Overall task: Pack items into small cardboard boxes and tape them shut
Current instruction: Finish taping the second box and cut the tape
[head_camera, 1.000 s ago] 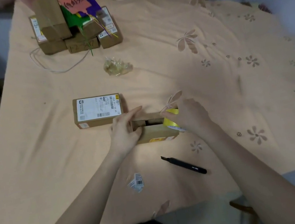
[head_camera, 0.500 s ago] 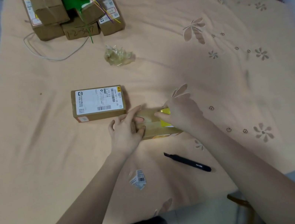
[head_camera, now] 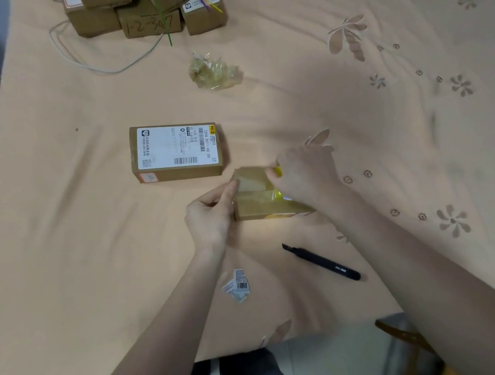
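Hands meet over the small cardboard box [head_camera: 263,199], which lies on the peach cloth [head_camera: 80,215] just below and to the right of the labelled box [head_camera: 175,151], the landmark for all that follows. The left hand [head_camera: 211,214] sits at the small box's left end, fingers curled, thumb and fingertips pinching the edge of a flap or tape end there (which of the two is hard to tell), probably to keep the box from sliding while the top is closed. The right hand [head_camera: 303,178] arches over the box's right end, fingers bent down around something yellow [head_camera: 277,172], likely a tape roll, held low so a strip can run along the seam. Both forearms reach in from the table's near edge. Further below the labelled box lie a black pen-like cutter [head_camera: 321,262] and a torn label scrap [head_camera: 237,285]; above it sits crumpled clear plastic [head_camera: 213,70].
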Available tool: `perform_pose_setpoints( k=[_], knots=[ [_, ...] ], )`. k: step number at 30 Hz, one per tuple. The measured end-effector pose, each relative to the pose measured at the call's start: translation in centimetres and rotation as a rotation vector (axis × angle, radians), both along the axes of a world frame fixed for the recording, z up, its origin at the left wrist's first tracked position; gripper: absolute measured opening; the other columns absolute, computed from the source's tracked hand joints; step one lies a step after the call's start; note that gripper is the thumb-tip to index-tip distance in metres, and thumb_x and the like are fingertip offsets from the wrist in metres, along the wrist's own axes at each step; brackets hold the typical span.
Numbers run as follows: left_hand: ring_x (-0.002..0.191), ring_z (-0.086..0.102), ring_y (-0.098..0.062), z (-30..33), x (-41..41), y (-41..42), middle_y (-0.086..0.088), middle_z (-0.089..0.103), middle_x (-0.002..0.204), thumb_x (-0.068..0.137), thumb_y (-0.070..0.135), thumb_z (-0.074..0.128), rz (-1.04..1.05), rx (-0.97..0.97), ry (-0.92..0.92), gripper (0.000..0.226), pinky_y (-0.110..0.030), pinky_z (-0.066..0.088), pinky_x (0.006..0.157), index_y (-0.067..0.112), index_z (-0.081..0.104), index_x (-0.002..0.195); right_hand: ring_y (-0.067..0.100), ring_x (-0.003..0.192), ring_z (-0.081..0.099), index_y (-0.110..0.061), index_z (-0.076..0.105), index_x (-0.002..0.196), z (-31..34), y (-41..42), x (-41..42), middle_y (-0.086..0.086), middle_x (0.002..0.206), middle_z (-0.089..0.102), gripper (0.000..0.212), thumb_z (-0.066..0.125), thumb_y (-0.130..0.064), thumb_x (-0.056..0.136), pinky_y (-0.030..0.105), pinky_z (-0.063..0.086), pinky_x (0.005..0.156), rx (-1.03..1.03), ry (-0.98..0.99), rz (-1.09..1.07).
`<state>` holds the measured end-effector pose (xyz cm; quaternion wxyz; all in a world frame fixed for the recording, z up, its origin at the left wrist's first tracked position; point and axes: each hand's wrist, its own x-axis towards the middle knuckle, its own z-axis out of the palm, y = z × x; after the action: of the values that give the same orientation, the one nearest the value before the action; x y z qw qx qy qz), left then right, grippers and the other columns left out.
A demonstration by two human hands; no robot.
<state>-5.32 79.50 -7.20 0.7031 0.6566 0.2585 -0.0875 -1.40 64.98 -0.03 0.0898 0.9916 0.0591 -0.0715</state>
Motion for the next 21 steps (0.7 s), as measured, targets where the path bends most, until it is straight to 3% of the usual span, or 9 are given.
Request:
perform_pose_setpoints(
  k=[2, 5, 16, 21],
  knots=[
    [0.074, 0.065, 0.007, -0.3, -0.1, -0.2, 0.015, 0.073, 0.076, 0.08, 0.031, 0.074, 0.035, 0.002, 0.014, 0.007, -0.005, 0.044, 0.066, 0.029, 0.075, 0.073, 0.029, 0.074, 0.057, -0.011, 0.067, 0.08, -0.1, 0.0, 0.0, 0.01, 0.085, 0.069, 0.034, 0.045, -0.035, 0.092, 0.029, 0.008, 0.049, 0.006, -0.003, 0.01],
    [0.066, 0.063, 0.011, -0.6, -0.2, -0.4, 0.021, 0.07, 0.067, 0.082, 0.027, 0.072, 0.088, 0.024, 0.011, 0.012, -0.003, 0.043, 0.062, 0.031, 0.072, 0.071, 0.032, 0.086, 0.062, -0.007, 0.067, 0.086, -0.3, 0.2, 0.3, 0.014, 0.091, 0.069, 0.035, 0.044, -0.032, 0.093, 0.033, 0.023, 0.06, 0.002, 0.026, 0.044],
    [0.062, 0.059, 0.016, -2.6, -0.6, -1.0, 0.028, 0.063, 0.057, 0.086, 0.028, 0.066, 0.084, 0.124, 0.039, 0.011, 0.001, 0.038, 0.059, 0.023, 0.076, 0.088, 0.036, 0.087, 0.063, -0.002, 0.067, 0.085, -1.3, 0.4, 0.8, 0.019, 0.089, 0.068, 0.033, 0.047, -0.028, 0.09, 0.034, 0.028, 0.064, 0.012, 0.01, 0.108],
    [0.068, 0.061, 0.006, -2.8, -0.4, -1.2, 0.025, 0.065, 0.062, 0.086, 0.038, 0.063, 0.031, 0.227, 0.089, 0.018, -0.018, 0.045, 0.069, 0.041, 0.068, 0.069, 0.036, 0.085, 0.063, -0.001, 0.067, 0.083, -1.3, 0.6, 0.9, 0.02, 0.088, 0.068, 0.032, 0.049, -0.027, 0.09, 0.034, 0.029, 0.064, 0.01, 0.003, 0.107]
  ],
)
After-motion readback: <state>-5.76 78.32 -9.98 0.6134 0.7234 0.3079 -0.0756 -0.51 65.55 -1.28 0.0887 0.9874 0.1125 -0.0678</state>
